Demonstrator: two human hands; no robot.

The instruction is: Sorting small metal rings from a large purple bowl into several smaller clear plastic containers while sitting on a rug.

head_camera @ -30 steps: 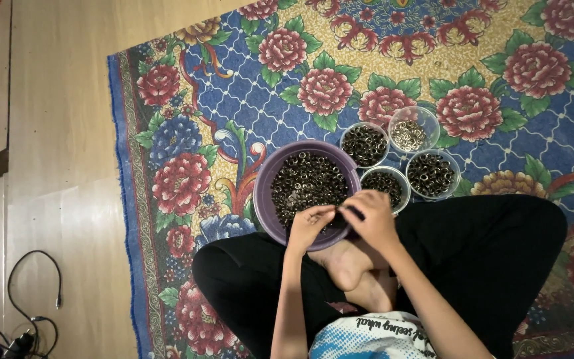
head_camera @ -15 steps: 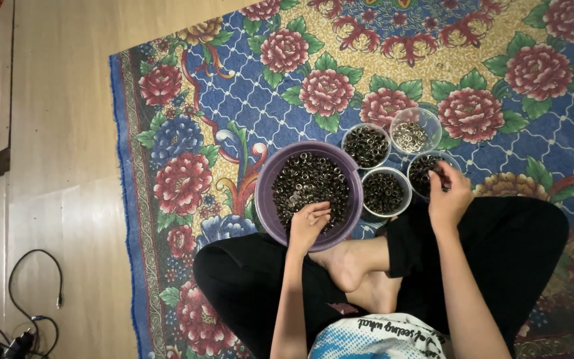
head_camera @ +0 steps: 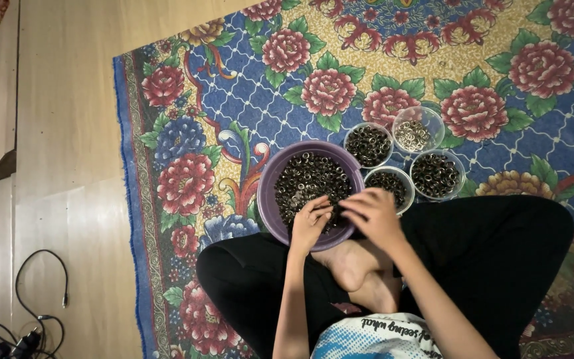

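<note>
Both hands, the left hand and the right hand, were bent down with fingertips pinched on small metal rings inside the purple bowl, which stood on the flowered rug.

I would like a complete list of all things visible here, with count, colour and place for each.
round purple plastic bowl: one, purple, on the rug before the crossed legs, full of small dark metal rings.
small clear round bowls: four, transparent, right of the purple bowl; three hold dark rings, one paler rings.
flowered rug: one, blue, red and yellow, over the floor.
wooden floor: light brown, left.
black cable: one, bottom left.
left hand: at the purple bowl's near edge.
right hand: beside it, fingers meeting.
</note>
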